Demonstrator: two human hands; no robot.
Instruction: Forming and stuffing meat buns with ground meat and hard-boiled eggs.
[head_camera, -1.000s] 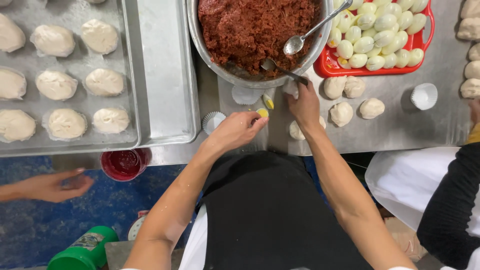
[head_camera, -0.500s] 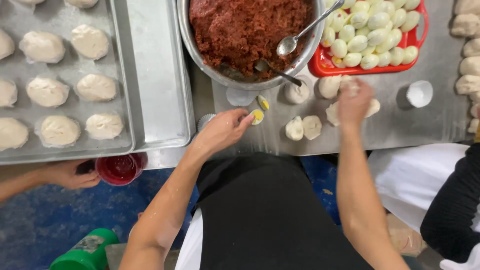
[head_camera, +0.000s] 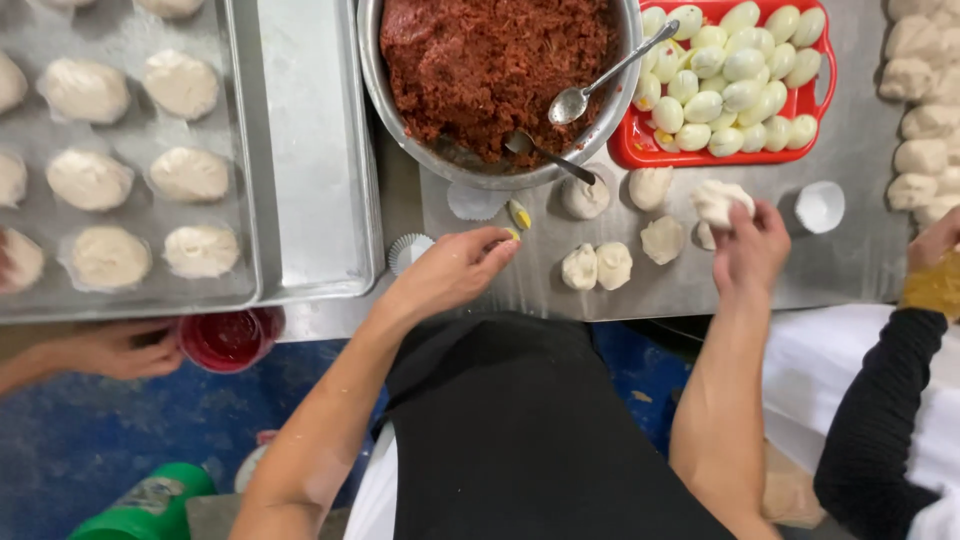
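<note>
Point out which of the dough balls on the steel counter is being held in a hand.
The dough ball gripped by the right hand, right of the others; those lie loose on the counter, untouched.

right hand (head_camera: 750, 250) lifting dough ball (head_camera: 722, 200) (metal table (head_camera: 850, 265))

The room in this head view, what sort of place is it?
Probably a food workshop or commercial kitchen making filled buns. A steel table holds dough pieces, a large metal bowl of red-brown filling, a red tray of peeled eggs, and a baking tray of shaped buns.
</note>
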